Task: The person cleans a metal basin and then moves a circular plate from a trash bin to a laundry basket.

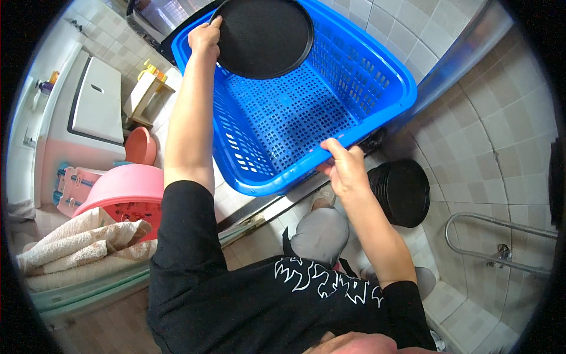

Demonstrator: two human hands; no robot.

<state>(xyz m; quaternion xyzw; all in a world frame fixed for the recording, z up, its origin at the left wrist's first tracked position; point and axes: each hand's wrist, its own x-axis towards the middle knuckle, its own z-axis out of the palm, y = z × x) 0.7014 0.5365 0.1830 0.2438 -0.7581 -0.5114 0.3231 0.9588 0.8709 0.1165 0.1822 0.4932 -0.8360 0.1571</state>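
Observation:
My left hand point(205, 37) grips the edge of a round black tray point(265, 37), thumb on its rim. The tray is held over the upper end of a large blue plastic basket point(300, 117) with slotted sides and a perforated bottom. My right hand point(345, 168) is closed on the basket's near rim, thumb on top and fingers beneath. A stack of similar round black trays point(402, 192) stands on the tiled floor, to the right of my right forearm.
A pink plastic tub point(126, 188) and a crumpled towel point(84, 239) are at the left, near a white cabinet point(99, 99) and a small stool point(143, 99). A raised threshold runs below the basket. On the right, a metal shower hose point(455, 239) hangs by the tiled wall.

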